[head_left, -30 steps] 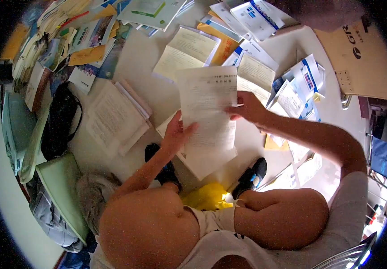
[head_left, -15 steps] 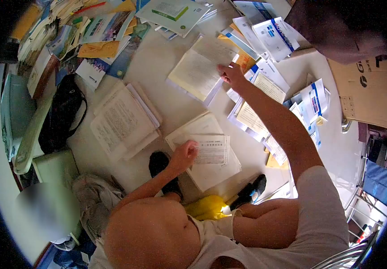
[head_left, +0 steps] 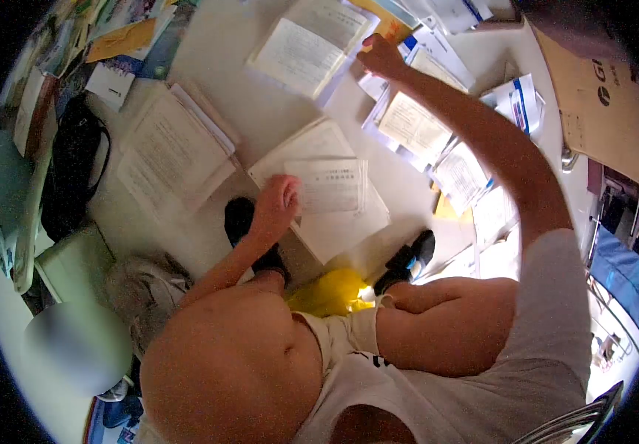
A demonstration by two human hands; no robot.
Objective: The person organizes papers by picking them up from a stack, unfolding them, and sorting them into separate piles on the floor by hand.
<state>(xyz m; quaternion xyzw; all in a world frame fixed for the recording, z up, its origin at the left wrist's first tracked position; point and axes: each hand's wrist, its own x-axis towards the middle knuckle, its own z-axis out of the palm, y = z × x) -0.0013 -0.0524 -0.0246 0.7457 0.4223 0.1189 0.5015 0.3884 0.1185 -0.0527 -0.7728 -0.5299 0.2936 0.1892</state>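
Observation:
My left hand (head_left: pixel 282 198), its fingers curled, is at the left edge of small printed sheets (head_left: pixel 327 186). These lie on a larger pale stack of papers (head_left: pixel 349 235), set at an angle on the floor. Whether the fingers grip a sheet is hidden. My right hand (head_left: pixel 382 56) is stretched far forward, closed, just right of an upper stack of printed pages (head_left: pixel 308 55). No paper shows in its fingers. Another stack of printed papers (head_left: pixel 171 148) lies to the left. Below the right forearm are printed booklets (head_left: pixel 412 124).
A black bag (head_left: pixel 75 170) lies at the left, below piled books and envelopes (head_left: pixel 123 38). A cardboard box (head_left: pixel 600 111) stands at the right. My feet, in dark footwear (head_left: pixel 419 251), flank a yellow bag (head_left: pixel 327 290). A chair frame (head_left: pixel 578 422) is at lower right.
The view has tilted, so the floor things sit higher and further left. My right hand has drawn off the upper stack's edge to its right. My left hand stays by the small sheets.

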